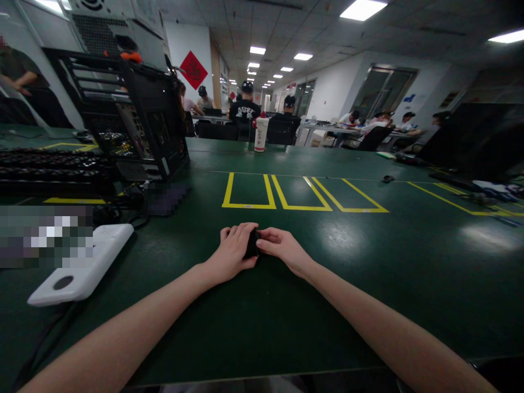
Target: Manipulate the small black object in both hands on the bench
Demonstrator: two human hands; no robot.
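Observation:
A small black object [251,245] is held just above or on the green table [262,327], in front of my body; its kind I cannot make out. My left hand [233,248] wraps around it from the left, fingers over the top and thumb below. From the right, my right hand [282,248] pinches at its right side with thumb and fingertips. Much of the object is covered by the fingers of my left hand.
Beyond my hands, yellow tape rectangles [249,207] mark the table. A white power strip [88,267] lies at the left, with an open black computer case [141,114] behind it. A white-and-red cup [261,134] stands at the far edge. Several people sit in the background.

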